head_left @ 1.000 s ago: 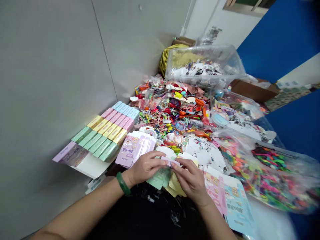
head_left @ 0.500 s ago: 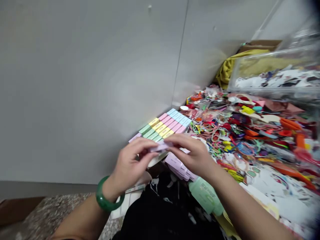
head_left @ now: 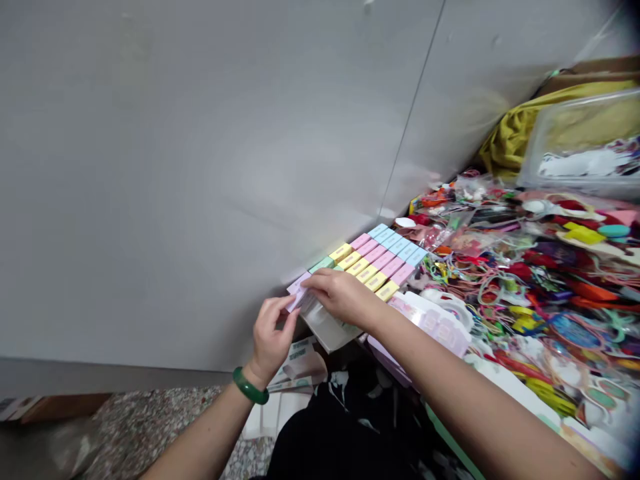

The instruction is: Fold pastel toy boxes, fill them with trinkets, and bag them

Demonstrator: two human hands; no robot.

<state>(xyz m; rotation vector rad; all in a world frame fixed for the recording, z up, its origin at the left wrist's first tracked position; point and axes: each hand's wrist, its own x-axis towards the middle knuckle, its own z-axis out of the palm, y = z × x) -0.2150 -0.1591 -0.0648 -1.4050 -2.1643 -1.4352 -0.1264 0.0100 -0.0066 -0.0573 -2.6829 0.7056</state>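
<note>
My left hand [head_left: 271, 336], with a green bangle [head_left: 250, 387] on its wrist, pinches the near end of a small lilac box [head_left: 299, 291]. My right hand [head_left: 339, 295] lies over the box's other end and presses it down at the left end of rows of pastel boxes [head_left: 376, 259] in green, yellow, pink and blue. The rows rest on a white board [head_left: 330, 331] against the grey wall.
A heap of colourful hair ties and clips [head_left: 530, 267] fills the table to the right. Flat pink cartons [head_left: 435, 325] lie beside my right forearm. A clear bin [head_left: 585, 143] and yellow cloth [head_left: 515, 133] stand at the back right. Speckled floor [head_left: 150, 427] shows lower left.
Both hands carried the lilac box leftward from the table's middle to the left end of the pastel rows. My view swung left toward the wall.
</note>
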